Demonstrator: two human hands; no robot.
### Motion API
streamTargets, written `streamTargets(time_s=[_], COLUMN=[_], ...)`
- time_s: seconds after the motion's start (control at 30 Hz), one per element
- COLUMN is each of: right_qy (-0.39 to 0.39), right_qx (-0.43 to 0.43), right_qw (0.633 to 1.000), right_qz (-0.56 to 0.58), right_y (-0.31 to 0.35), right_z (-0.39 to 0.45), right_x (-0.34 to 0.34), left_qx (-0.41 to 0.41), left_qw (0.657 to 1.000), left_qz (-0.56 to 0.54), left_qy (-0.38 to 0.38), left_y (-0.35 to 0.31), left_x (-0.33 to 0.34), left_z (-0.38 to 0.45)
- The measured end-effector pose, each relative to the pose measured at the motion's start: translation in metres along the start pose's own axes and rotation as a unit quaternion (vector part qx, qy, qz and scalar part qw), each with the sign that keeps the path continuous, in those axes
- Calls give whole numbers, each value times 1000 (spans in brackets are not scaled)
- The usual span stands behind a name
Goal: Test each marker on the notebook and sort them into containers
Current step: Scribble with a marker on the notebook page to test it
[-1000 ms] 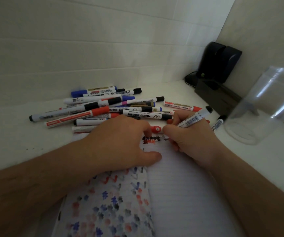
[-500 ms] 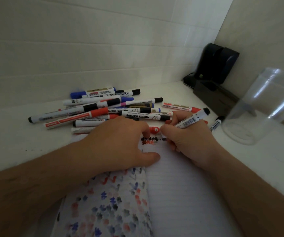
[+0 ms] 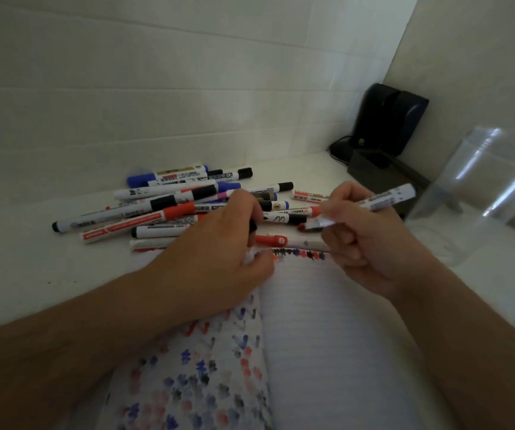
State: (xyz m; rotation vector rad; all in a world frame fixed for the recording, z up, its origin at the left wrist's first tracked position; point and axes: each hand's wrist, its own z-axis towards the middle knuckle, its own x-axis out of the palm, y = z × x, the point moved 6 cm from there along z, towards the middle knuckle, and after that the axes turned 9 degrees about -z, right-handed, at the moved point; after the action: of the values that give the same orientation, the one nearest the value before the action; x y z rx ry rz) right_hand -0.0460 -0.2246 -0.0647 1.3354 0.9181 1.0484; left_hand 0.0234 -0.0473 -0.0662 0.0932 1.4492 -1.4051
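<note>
An open notebook [image 3: 327,336] lies in front of me; its left page is full of coloured scribbles and a row of test marks [image 3: 296,253] runs along the top of the right page. My right hand [image 3: 364,243] grips a white marker [image 3: 383,200], held off the paper with its tip pointing left. My left hand [image 3: 212,252] rests on the notebook's top left, and its fingertips pinch a small black cap [image 3: 252,226] close to that tip. Behind both hands lies a pile of several markers [image 3: 169,206]. A red-capped marker [image 3: 276,240] lies along the notebook's top edge.
A clear plastic container [image 3: 482,197] stands at the right, tilted in this wide view. A dark open box [image 3: 380,175] sits behind it in the corner, with a black device [image 3: 389,119] and its cable against the wall. White tiled walls close off the back and right.
My right hand has lifted the marker off the page and swung its tip toward my left hand. The left fingers have risen from the page, and the black cap now shows. More test marks are uncovered.
</note>
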Motion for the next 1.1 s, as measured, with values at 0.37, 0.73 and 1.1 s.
streamTargets(time_s=[0.37,0.73,1.1], right_qy=[55,16,10], right_qx=[57,65,-15], right_qw=[980,981,1000], right_qz=[183,184,0], right_y=[-11,-12,6], right_z=[2,2,-4], right_x=[12,12,22], left_qx=[35,44,35], left_qw=[982,984,981], left_qz=[-171,-163,-163], left_qy=[-72,-50,-96], left_y=[3,5,5], left_x=[-14,-9,-15], left_z=[5,5,8])
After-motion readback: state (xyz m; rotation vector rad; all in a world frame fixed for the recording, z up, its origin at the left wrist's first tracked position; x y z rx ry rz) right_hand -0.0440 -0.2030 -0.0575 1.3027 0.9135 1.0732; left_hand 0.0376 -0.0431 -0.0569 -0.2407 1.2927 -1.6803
